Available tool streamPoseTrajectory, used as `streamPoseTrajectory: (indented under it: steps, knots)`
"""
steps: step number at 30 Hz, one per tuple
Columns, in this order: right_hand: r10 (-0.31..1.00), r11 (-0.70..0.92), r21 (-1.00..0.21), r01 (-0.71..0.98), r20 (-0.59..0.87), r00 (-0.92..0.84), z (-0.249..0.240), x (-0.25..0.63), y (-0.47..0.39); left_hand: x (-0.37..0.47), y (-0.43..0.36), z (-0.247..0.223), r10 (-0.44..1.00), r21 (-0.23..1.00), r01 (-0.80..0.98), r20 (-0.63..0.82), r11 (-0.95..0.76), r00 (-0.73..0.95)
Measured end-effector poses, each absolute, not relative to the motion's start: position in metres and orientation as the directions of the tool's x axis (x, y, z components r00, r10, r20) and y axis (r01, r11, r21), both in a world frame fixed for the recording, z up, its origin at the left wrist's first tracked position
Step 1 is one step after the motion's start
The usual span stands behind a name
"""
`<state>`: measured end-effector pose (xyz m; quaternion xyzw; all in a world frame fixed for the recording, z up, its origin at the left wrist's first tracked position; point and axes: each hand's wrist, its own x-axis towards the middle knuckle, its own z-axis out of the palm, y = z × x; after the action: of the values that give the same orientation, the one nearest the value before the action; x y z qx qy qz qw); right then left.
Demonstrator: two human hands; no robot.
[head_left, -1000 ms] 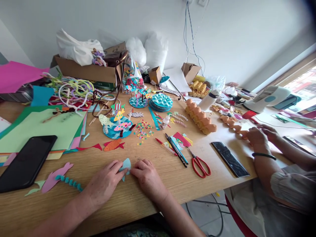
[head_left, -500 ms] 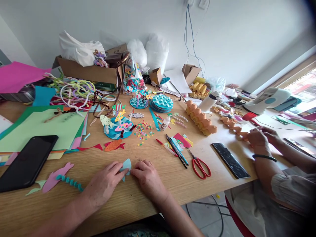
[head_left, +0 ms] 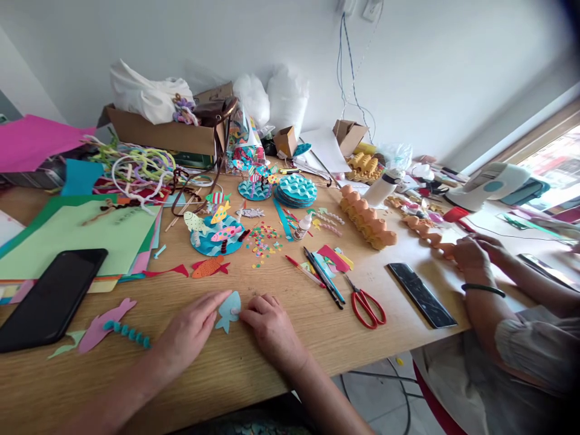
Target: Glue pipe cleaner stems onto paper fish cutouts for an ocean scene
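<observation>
A light blue paper fish [head_left: 230, 307] lies at the table's front, between my two hands, with a small pale dot on its body. My left hand [head_left: 193, 320] is beside it on the left, fingers stretched out, the index fingertip near the fish's upper edge. On the other side, my right hand [head_left: 269, 326] has its fingers curled, thumb and fingertips pinched at the fish's right edge. A pink paper fish [head_left: 106, 326] and a curled teal pipe cleaner [head_left: 128, 333] rest left of my left hand. Beyond my hands lies an orange paper fish [head_left: 209, 267].
Red-handled scissors [head_left: 368, 307], several pens [head_left: 322, 281] and a glue bottle [head_left: 302, 228] lie to the right. Loose confetti [head_left: 263, 241] is scattered beside a blue wave base [head_left: 206, 241] bearing paper fish. A phone [head_left: 54, 296] lies left; a co-worker's hands [head_left: 475, 251] handle an egg-carton strip.
My left hand has let go of the blue paper fish and moved slightly left, its fingers straightened. More of the fish shows. My right hand has barely moved.
</observation>
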<state>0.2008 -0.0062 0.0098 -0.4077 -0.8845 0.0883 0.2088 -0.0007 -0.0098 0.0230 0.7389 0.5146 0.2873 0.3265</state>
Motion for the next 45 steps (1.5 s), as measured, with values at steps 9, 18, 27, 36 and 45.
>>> streamPoseTrajectory:
  steps: [9, 18, 27, 36, 45]
  knots:
    - [0.778, 0.628, -0.432, 0.647, 0.330, -0.535, 0.007, 0.202, -0.004, -0.003, -0.028, 0.052, 0.900, 0.862, -0.258, -0.424, 0.436, 0.106]
    - [0.798, 0.602, -0.470, 0.646, 0.316, -0.514, 0.010, 0.201, -0.004, 0.001, -0.008, 0.063, 0.896, 0.907, 0.028, -0.419, 0.420, 0.149]
    - [0.808, 0.587, -0.473, 0.657, 0.290, -0.513, 0.009, 0.200, -0.005, -0.001, 0.003, 0.054, 0.907, 0.910, 0.200, -0.395, 0.364, 0.146]
    - [0.808, 0.587, -0.471, 0.659, 0.280, -0.519, 0.013, 0.201, -0.005, -0.006, -0.004, 0.053, 0.872, 0.895, 0.224, -0.433, 0.386, 0.228]
    - [0.806, 0.590, -0.455, 0.667, 0.281, -0.521, 0.014, 0.200, -0.006, 0.000, -0.002, 0.062, 0.885, 0.903, 0.161, -0.424, 0.398, 0.192]
